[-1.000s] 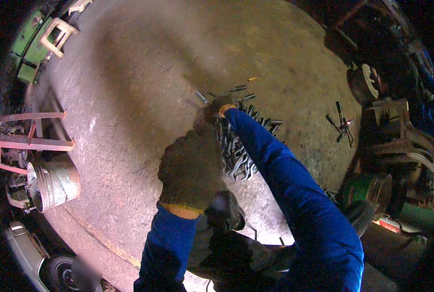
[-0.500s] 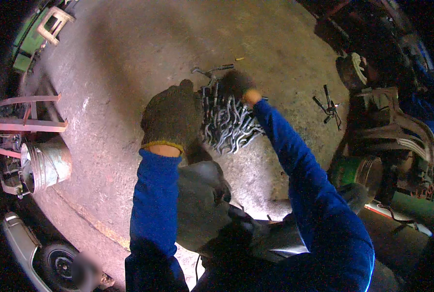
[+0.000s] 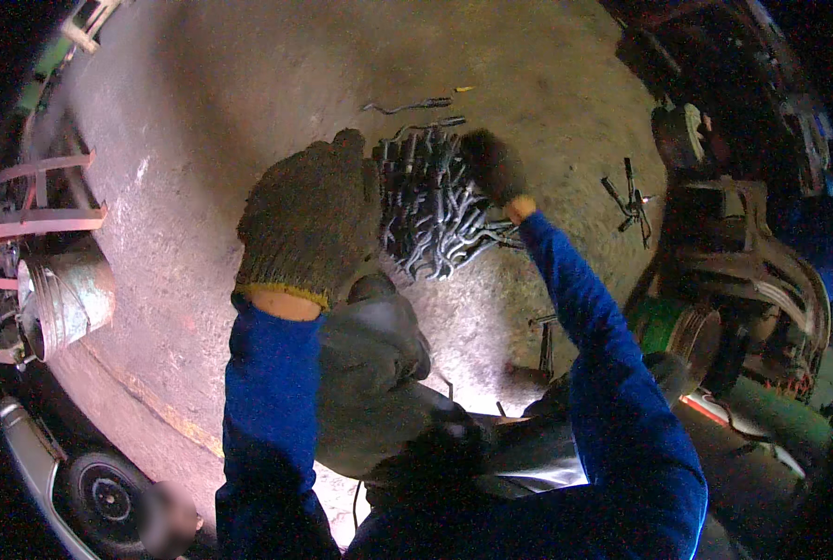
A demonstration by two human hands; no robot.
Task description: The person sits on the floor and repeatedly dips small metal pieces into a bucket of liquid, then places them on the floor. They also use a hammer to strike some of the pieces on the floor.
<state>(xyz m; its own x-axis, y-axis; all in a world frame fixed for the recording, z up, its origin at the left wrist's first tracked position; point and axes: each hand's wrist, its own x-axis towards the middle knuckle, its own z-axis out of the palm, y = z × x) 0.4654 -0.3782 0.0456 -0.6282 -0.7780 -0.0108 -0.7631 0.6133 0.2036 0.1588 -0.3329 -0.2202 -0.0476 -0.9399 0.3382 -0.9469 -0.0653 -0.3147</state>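
A heap of bent metal rods point(image 3: 435, 210), several with darker straight ends, lies on the floor in front of me. My left hand point(image 3: 309, 210), in a dark knit glove with a yellow cuff edge, is at the heap's left side, its back toward me. Its fingers reach forward, fairly straight, and nothing shows in it. My right hand point(image 3: 496, 168), also gloved, is against the heap's far right side; its fingers are dark and blurred. One loose rod point(image 3: 407, 105) lies beyond the heap, and another rod point(image 3: 430, 125) rests across its far edge.
Several loose rods point(image 3: 631, 201) lie to the right. A metal bucket point(image 3: 85, 294) lies tipped at the left near pink metal bars point(image 3: 43, 222). A green drum point(image 3: 664, 327) and a curved metal frame point(image 3: 762, 243) stand at the right. A car wheel point(image 3: 108, 499) shows lower left.
My right hand has moved from over the heap to its right side, uncovering the far rod ends. My left hand sits slightly farther left. The whole view has shifted a little.
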